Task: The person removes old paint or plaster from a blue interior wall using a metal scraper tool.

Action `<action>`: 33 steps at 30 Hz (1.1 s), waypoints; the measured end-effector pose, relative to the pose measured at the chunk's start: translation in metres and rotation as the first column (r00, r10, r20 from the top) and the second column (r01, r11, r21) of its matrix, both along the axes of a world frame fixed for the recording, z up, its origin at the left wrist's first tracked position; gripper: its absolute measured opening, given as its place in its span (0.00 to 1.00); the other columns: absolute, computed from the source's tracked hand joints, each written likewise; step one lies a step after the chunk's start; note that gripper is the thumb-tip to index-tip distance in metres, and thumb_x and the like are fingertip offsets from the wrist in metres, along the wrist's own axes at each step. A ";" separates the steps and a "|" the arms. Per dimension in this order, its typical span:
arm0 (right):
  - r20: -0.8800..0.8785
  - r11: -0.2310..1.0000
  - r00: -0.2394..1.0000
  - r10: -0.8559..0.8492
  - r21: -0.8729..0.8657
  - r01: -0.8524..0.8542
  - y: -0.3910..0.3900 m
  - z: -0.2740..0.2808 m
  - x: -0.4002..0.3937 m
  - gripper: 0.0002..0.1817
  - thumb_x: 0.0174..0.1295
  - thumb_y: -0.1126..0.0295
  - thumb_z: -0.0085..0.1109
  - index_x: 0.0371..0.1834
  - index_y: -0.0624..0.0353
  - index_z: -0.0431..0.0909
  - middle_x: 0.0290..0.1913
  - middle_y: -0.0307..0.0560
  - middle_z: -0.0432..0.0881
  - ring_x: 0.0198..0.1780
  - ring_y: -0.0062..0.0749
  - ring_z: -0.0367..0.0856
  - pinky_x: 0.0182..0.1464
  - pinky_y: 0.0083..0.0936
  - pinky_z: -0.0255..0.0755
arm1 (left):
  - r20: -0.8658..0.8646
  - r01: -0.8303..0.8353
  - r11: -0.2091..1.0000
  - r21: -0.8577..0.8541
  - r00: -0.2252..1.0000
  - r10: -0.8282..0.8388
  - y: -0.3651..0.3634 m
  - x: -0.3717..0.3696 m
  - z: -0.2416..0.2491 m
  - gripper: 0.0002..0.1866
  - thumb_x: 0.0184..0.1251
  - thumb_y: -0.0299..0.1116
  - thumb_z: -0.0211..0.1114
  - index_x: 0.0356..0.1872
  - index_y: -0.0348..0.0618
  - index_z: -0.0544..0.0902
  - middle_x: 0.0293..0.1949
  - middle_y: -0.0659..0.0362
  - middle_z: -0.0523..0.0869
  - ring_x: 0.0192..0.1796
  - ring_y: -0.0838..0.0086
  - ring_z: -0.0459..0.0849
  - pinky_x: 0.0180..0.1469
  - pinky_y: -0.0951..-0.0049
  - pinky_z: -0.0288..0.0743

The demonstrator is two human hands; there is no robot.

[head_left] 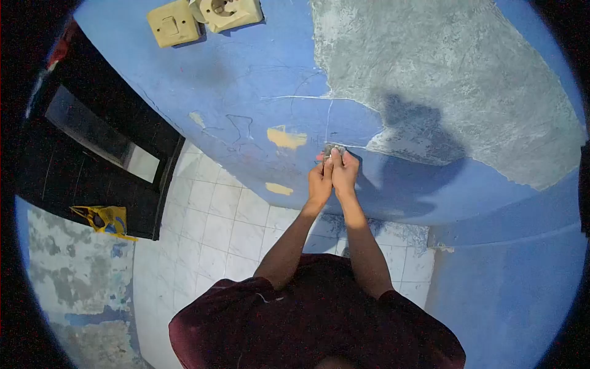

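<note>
We see both bare hands raised together in front of the blue wall [258, 67], their fingers gathered and pressed close. The left hand [318, 188] and the right hand [345, 176] meet at the thumbs, and both are clenched on a small grey piece [332, 149]. We cannot tell exactly what it is, since the fingers cover much of it. It lies at the very top of the grip, its exposed part standing beyond the fingertips on the wall side, and it appears to be touching the paint; the lower part is hidden between the hands.

Just above it we make out a thin pale scored line [329, 120] running up to another that crosses the wall. To the upper right we find a large bare grey patch [442, 55] with a ragged edge, partly under a dark shadow [418, 132]. Left of the hands are two cream patches [286, 138], one higher and one lower. Well apart, at the upper left, a yellowed light switch [173, 23] sits beside a wall socket [230, 11].

Below the forearms we see a maroon shirt [326, 313] and white floor tiles [215, 227]. A yellow bag [109, 219] is near the dark door [92, 141] on the far left.
</note>
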State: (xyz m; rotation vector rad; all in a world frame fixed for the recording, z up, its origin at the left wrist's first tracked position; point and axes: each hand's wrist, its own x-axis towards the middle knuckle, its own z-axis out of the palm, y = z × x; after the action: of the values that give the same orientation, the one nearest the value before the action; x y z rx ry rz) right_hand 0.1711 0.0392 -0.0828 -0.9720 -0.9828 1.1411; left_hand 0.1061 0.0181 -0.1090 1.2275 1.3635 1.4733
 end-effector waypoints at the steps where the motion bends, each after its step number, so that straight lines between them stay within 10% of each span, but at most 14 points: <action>1: -0.050 1.000 0.999 -0.012 0.021 0.013 0.000 -0.001 -0.001 0.14 0.71 0.68 0.49 0.37 0.67 0.81 0.32 0.48 0.86 0.29 0.23 0.80 0.34 0.22 0.75 | 0.003 -0.004 1.000 0.003 1.000 0.004 0.001 -0.002 -0.002 0.25 0.75 0.46 0.52 0.26 0.33 0.80 0.17 0.61 0.77 0.23 0.81 0.71 0.25 0.72 0.65; 7: -0.031 0.999 0.999 -0.041 -0.006 0.041 0.005 -0.005 -0.003 0.12 0.70 0.69 0.50 0.37 0.69 0.79 0.30 0.47 0.86 0.29 0.23 0.81 0.33 0.22 0.75 | -0.184 -0.062 0.996 -0.071 0.982 0.048 0.001 -0.004 0.004 0.27 0.73 0.48 0.53 0.24 0.32 0.80 0.15 0.55 0.76 0.22 0.76 0.73 0.25 0.67 0.66; 19: 0.112 0.995 0.993 -0.022 -0.094 0.033 0.005 0.019 0.004 0.10 0.68 0.73 0.52 0.33 0.71 0.78 0.27 0.53 0.85 0.25 0.29 0.83 0.26 0.26 0.75 | 0.019 -0.035 0.989 -0.145 0.999 0.038 -0.006 0.007 0.018 0.27 0.75 0.47 0.51 0.26 0.30 0.80 0.16 0.56 0.79 0.21 0.77 0.75 0.23 0.68 0.66; 28: -0.055 0.987 0.998 -0.006 -0.163 -0.003 0.003 0.018 0.003 0.12 0.68 0.72 0.52 0.29 0.69 0.78 0.26 0.52 0.85 0.24 0.28 0.82 0.26 0.24 0.73 | -0.260 -0.130 0.986 -0.101 0.960 0.100 -0.004 0.004 0.015 0.28 0.74 0.45 0.53 0.23 0.27 0.79 0.14 0.51 0.77 0.19 0.71 0.76 0.22 0.62 0.65; 33: 0.027 0.980 0.999 -0.027 -0.197 0.031 -0.002 0.022 0.004 0.13 0.68 0.71 0.52 0.27 0.68 0.77 0.26 0.50 0.85 0.28 0.30 0.85 0.26 0.26 0.74 | -0.069 -0.046 0.991 -0.129 0.997 0.037 -0.001 0.003 0.014 0.26 0.74 0.43 0.53 0.22 0.29 0.78 0.14 0.52 0.78 0.19 0.76 0.73 0.21 0.64 0.64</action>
State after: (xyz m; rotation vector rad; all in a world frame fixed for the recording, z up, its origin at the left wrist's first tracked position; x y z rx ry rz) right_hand 0.1749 0.0373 -0.0608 -1.1576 -0.8830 1.2218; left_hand 0.1086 0.0169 -0.0954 1.1803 1.5141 1.3587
